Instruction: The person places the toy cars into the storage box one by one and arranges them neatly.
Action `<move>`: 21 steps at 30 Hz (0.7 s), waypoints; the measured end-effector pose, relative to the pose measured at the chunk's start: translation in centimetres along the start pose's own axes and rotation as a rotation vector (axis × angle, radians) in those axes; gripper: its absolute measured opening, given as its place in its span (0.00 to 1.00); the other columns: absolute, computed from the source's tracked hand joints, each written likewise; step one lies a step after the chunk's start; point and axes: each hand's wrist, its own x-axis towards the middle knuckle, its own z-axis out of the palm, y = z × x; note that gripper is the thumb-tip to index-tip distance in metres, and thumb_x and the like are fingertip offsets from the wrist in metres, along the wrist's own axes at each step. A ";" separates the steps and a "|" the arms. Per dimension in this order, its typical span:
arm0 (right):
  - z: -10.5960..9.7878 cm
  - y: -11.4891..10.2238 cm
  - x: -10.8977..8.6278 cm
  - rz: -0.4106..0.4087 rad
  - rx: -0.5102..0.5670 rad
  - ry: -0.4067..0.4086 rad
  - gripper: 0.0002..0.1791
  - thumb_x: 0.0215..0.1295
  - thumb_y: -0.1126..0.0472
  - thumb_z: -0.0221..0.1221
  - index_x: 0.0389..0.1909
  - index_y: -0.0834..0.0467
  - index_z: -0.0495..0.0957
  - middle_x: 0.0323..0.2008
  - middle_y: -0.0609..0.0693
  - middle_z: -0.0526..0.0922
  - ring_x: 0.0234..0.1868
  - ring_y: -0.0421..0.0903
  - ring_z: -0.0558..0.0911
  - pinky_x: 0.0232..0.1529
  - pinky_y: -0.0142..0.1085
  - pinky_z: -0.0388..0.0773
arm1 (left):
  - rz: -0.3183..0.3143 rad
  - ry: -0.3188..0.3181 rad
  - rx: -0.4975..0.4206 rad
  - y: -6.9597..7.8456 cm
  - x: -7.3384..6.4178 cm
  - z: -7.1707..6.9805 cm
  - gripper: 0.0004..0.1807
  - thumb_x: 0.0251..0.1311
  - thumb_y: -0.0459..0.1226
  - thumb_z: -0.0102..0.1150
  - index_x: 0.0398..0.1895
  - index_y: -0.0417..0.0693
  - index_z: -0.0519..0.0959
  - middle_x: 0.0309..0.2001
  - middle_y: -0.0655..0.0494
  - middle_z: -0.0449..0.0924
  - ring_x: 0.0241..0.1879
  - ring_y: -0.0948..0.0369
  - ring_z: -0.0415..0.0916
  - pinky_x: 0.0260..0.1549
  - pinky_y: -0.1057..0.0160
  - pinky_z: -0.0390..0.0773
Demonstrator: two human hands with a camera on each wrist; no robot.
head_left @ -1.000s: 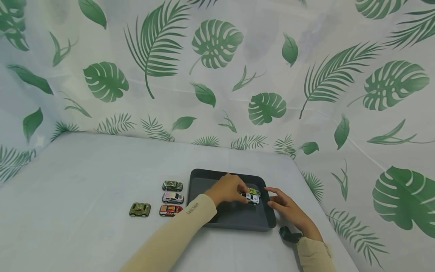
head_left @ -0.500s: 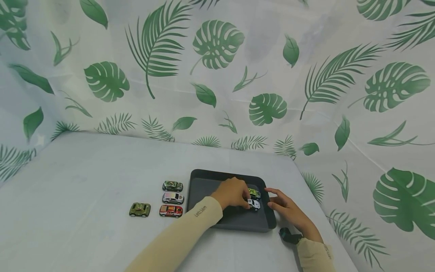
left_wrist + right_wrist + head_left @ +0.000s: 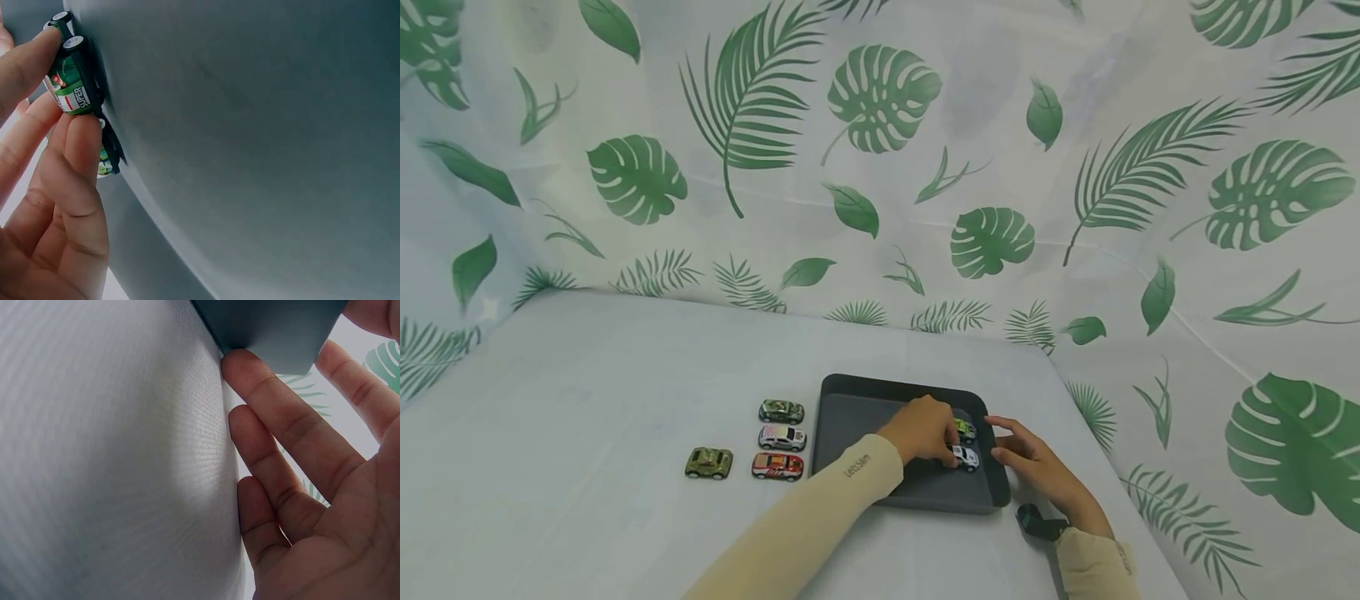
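Inside the dark grey tray, my left hand pinches a white toy car between thumb and fingertips. Seen from the left wrist, that toy car shows a green end with the word SUPER, its wheels close to the tray floor. A green toy car stands just behind it near the tray's right wall, partly hidden by my fingers. My right hand is at the outside of that wall with fingers extended. In the right wrist view, a fingertip touches the tray's lower edge.
Left of the tray, a camouflage toy car, a silver-white one and a red one form a column on the white tabletop. An olive toy car sits farther left. A leaf-print cloth stands behind.
My left hand has moved the white toy car toward the near right within the tray, from right against the green car to a little in front of it. My right hand has stayed put.
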 end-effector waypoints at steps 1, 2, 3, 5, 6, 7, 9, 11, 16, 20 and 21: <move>0.0 0.0 0.0 0.001 0.001 0.001 0.33 0.82 0.60 0.59 0.82 0.61 0.62 0.70 0.73 0.75 0.68 0.68 0.79 0.68 0.70 0.71 | 0.000 0.001 0.001 0.1 0.0 0.1 0.10 0.56 0.41 0.86 0.39 0.52 0.95 0.32 0.65 0.88 0.30 0.71 0.77 0.32 0.71 0.79; 0.0 0.0 -0.1 0.002 0.002 0.002 0.33 0.82 0.60 0.59 0.82 0.61 0.62 0.70 0.73 0.75 0.67 0.68 0.79 0.68 0.70 0.71 | -0.001 0.002 0.003 0.2 0.0 0.1 0.10 0.55 0.41 0.86 0.38 0.52 0.95 0.32 0.65 0.88 0.30 0.71 0.77 0.32 0.71 0.78; 0.0 0.1 -0.1 0.004 0.003 0.002 0.33 0.82 0.60 0.59 0.82 0.61 0.62 0.70 0.73 0.75 0.67 0.68 0.79 0.68 0.70 0.71 | 0.000 0.004 0.005 0.3 0.0 0.2 0.10 0.55 0.41 0.86 0.38 0.52 0.95 0.32 0.65 0.88 0.30 0.71 0.77 0.31 0.71 0.78; 0.0 0.1 -0.1 0.004 0.004 0.001 0.33 0.82 0.60 0.59 0.82 0.61 0.62 0.70 0.73 0.75 0.67 0.67 0.80 0.68 0.70 0.71 | 0.004 0.010 0.015 0.5 0.0 0.2 0.10 0.55 0.40 0.86 0.38 0.51 0.95 0.32 0.65 0.88 0.30 0.70 0.77 0.32 0.70 0.79; 0.0 0.1 -0.1 0.006 0.006 0.002 0.33 0.82 0.60 0.59 0.82 0.61 0.62 0.69 0.73 0.75 0.67 0.67 0.80 0.68 0.70 0.71 | 0.006 0.013 0.020 0.6 0.0 0.2 0.10 0.55 0.40 0.86 0.38 0.51 0.95 0.33 0.64 0.88 0.30 0.70 0.78 0.33 0.70 0.79; 0.0 0.1 -0.2 0.007 0.006 0.001 0.33 0.82 0.59 0.59 0.82 0.61 0.62 0.69 0.73 0.76 0.66 0.66 0.80 0.68 0.70 0.71 | 0.009 0.017 0.024 0.7 -0.1 0.2 0.10 0.55 0.40 0.86 0.38 0.51 0.95 0.33 0.64 0.88 0.31 0.70 0.78 0.33 0.70 0.79; 0.0 0.1 -0.1 0.007 0.009 0.000 0.33 0.82 0.59 0.59 0.82 0.61 0.62 0.69 0.72 0.76 0.66 0.66 0.81 0.68 0.69 0.71 | 0.013 0.026 0.028 0.8 -0.1 0.2 0.11 0.54 0.40 0.86 0.39 0.50 0.95 0.34 0.63 0.89 0.32 0.69 0.79 0.34 0.70 0.80; 0.0 0.1 -0.1 0.001 0.008 -0.004 0.33 0.83 0.59 0.59 0.82 0.61 0.62 0.69 0.72 0.77 0.66 0.66 0.81 0.68 0.69 0.71 | 0.015 0.033 0.030 0.9 -0.1 0.2 0.11 0.54 0.39 0.86 0.39 0.49 0.95 0.35 0.62 0.89 0.32 0.69 0.80 0.35 0.70 0.80; -0.1 0.1 -0.2 0.000 -0.001 0.004 0.33 0.82 0.58 0.59 0.82 0.60 0.63 0.69 0.72 0.76 0.67 0.66 0.80 0.69 0.70 0.70 | 0.022 0.045 0.034 0.8 0.2 0.3 0.11 0.55 0.40 0.86 0.40 0.49 0.94 0.36 0.61 0.89 0.33 0.68 0.80 0.36 0.70 0.81; -0.2 0.1 -0.1 0.006 -0.004 0.006 0.32 0.82 0.57 0.59 0.81 0.59 0.64 0.69 0.71 0.77 0.68 0.66 0.80 0.69 0.70 0.69 | 0.016 0.058 0.034 0.7 0.4 0.4 0.12 0.55 0.41 0.86 0.41 0.49 0.94 0.36 0.62 0.89 0.34 0.68 0.80 0.37 0.70 0.81; -0.2 0.2 -0.1 0.004 -0.006 0.004 0.32 0.83 0.56 0.59 0.81 0.59 0.64 0.69 0.71 0.76 0.68 0.67 0.80 0.69 0.71 0.69 | 0.014 0.060 0.033 0.6 0.5 0.4 0.12 0.55 0.41 0.86 0.41 0.49 0.94 0.36 0.62 0.89 0.33 0.68 0.80 0.37 0.70 0.81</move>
